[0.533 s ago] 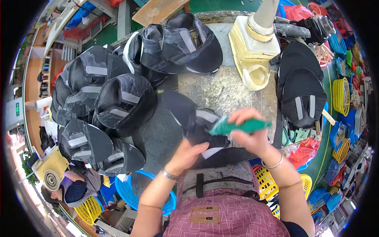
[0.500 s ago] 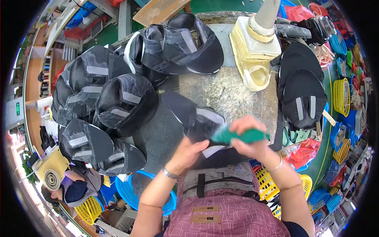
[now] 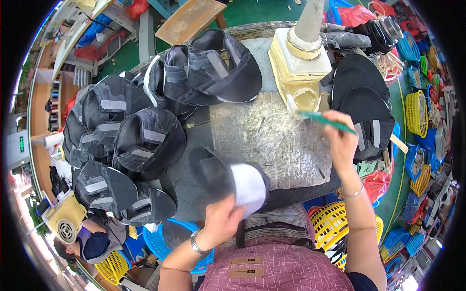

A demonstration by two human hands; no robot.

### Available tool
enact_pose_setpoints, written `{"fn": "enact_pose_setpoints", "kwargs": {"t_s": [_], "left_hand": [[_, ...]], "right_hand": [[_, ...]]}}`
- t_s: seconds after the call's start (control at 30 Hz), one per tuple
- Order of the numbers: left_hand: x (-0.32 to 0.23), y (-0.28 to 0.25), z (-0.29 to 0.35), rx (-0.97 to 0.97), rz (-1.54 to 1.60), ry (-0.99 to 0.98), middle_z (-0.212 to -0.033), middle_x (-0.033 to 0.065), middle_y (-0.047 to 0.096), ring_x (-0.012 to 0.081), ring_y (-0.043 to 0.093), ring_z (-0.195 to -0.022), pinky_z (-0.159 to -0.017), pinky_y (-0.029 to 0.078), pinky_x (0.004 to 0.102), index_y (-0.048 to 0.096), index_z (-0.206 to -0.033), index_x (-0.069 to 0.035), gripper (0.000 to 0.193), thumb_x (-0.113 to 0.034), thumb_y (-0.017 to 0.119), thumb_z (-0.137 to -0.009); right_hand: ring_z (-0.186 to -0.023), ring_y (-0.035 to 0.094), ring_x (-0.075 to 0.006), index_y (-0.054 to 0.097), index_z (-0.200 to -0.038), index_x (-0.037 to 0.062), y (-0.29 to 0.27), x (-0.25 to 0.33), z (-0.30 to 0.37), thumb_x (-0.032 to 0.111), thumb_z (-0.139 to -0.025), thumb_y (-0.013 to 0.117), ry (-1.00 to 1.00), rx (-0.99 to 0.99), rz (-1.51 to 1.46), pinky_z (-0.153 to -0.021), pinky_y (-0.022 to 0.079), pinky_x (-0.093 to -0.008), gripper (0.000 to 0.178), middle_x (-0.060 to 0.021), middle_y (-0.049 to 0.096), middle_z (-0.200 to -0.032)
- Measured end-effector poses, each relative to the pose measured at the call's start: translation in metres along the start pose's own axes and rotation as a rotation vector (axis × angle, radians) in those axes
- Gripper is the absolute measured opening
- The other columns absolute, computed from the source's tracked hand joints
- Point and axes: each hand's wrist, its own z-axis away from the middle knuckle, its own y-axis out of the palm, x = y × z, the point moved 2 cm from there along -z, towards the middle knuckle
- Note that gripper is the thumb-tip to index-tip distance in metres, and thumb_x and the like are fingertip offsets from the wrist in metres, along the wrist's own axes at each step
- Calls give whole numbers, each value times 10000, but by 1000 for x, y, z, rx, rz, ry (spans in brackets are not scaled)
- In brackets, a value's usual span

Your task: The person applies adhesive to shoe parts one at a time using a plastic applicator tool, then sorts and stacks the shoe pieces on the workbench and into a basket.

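Note:
Near the front edge of the bench, my left hand grips a black shoe upper, its fingers closed on a pale panel. Motion smears the upper. Farther right, my right hand is closed round a slim green brush. The brush's tip reaches the open cup at the foot of a cream-coloured glue dispenser. Whitish, translucent stuff coats the cup's inside.
Several black and grey shoe uppers are heaped on the left. More dark uppers lie stacked right of the dispenser. A stained, worn board covers the bench's middle. Yellow baskets and a blue basket stand below; a person sits at far left.
My right hand has carried the green brush from the shoe upper up to the dispenser's cup. My left hand has shifted slightly left and nearer, turning the upper so a pale panel shows.

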Motion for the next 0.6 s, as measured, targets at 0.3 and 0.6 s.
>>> {"fn": "enact_pose_setpoints", "kwargs": {"t_s": [0.3, 0.6], "left_hand": [[49, 44, -33, -145, 1652, -467, -1184, 59, 450, 187, 441, -1099, -934, 350, 368, 346, -1191, -110, 400, -43, 491, -824], [56, 44, -39, -79, 1624, -414, -1202, 49, 433, 185, 423, -1119, -944, 339, 380, 308, -1235, -141, 450, -21, 467, -831]], "right_hand": [[-484, 525, -95, 519, -803, 28, -3, -61, -29, 236, -843, 520, 477, 104, -430, -452, 424, -200, 211, -52, 584, -665], [-505, 473, -66, 526, -651, 32, 76, -7, 22, 173, -670, 667, 287, 611, -301, -485, 395, -244, 200, -7, 537, -560]]}}
